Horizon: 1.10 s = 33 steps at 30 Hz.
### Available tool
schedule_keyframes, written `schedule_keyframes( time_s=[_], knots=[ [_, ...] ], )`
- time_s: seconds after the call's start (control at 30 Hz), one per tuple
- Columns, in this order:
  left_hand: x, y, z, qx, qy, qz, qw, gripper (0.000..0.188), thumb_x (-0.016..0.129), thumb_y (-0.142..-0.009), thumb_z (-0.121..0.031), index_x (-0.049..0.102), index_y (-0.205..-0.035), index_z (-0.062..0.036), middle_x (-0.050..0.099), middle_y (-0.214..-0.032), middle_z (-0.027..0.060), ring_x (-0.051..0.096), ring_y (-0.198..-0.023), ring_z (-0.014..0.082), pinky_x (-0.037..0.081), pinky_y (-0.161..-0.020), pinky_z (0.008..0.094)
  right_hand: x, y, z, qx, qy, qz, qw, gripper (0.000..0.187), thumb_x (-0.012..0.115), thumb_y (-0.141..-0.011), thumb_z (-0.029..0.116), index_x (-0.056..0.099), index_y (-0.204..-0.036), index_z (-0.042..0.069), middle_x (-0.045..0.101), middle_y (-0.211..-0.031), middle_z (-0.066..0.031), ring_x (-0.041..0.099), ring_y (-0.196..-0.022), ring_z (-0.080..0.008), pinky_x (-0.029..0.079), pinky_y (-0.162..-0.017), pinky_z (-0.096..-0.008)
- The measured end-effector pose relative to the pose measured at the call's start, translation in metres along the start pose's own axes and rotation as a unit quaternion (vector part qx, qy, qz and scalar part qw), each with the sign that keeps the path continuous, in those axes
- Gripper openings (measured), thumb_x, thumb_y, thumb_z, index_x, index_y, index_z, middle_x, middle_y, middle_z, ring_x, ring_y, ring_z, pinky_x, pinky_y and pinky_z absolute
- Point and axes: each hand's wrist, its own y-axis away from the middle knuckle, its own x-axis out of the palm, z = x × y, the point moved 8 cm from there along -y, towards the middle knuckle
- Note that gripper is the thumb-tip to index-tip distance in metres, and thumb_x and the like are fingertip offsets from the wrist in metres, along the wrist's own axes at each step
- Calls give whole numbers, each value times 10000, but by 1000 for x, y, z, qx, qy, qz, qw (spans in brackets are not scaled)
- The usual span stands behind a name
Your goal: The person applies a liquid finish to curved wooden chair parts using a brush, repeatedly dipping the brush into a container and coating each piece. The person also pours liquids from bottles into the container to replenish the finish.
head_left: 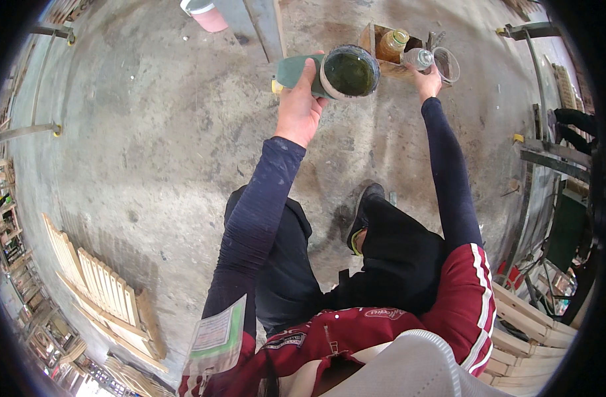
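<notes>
My left hand (300, 109) is closed round a tilted container (351, 73) with a wide round mouth, a pale side and a dark greenish inside. The thumb lies on a green piece (293, 70) to its left; whether this is part of the container I cannot tell. Farther right, my right hand (428, 85) grips a clear plastic bottle (419, 58) near the right end of a small wooden box (397, 69). An amber bottle (391, 45) with a light cap stands in that box. Beside the clear bottle is a clear plastic cup (445, 65).
A grey metal post (258, 26) rises just beyond my left hand. A pink and white bucket (205, 16) stands at the far left of it. Wooden slats (107, 284) lie at the left, and stacked wood (521, 324) is at the lower right. Metal frames (554, 155) line the right side.
</notes>
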Motion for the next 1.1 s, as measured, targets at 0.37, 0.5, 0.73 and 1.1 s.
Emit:
schedule_keyframes(
  time_s=[0.37,0.5,0.73,1.1],
  knots=[
    [28,-16,56,-102,-46,-4,994,515,431,-1033,-495,595,-1258,-62,654,-1224,39,617,-1118,159,526,-885,326,-61,193,-124,43,-63,51,996,649,750,-788,196,480,-1362,59,694,-1029,-108,670,-878,-224,542,-789,-368],
    [52,-20,123,-174,-66,62,981,442,503,-1011,-469,590,-1200,-79,650,-1199,43,619,-1099,165,527,-908,349,-124,350,-215,169,49,76,981,598,704,-786,211,519,-1330,46,687,-1030,-151,669,-936,-316,527,-833,-405],
    [83,6,229,-274,-170,191,927,478,476,-1016,-495,593,-1250,-95,636,-1206,34,609,-1093,158,519,-875,327,-223,646,-338,550,71,90,827,482,656,-842,319,608,-1236,46,692,-1043,-171,655,-996,-343,510,-864,-428],
    [42,-4,253,-254,-313,190,895,272,631,-975,-309,616,-1125,-83,660,-1097,56,658,-977,163,573,-795,353,-252,598,-432,504,41,-151,849,456,634,-863,391,645,-1168,52,693,-1075,-190,651,-1009,-362,499,-869,-451]
  ],
)
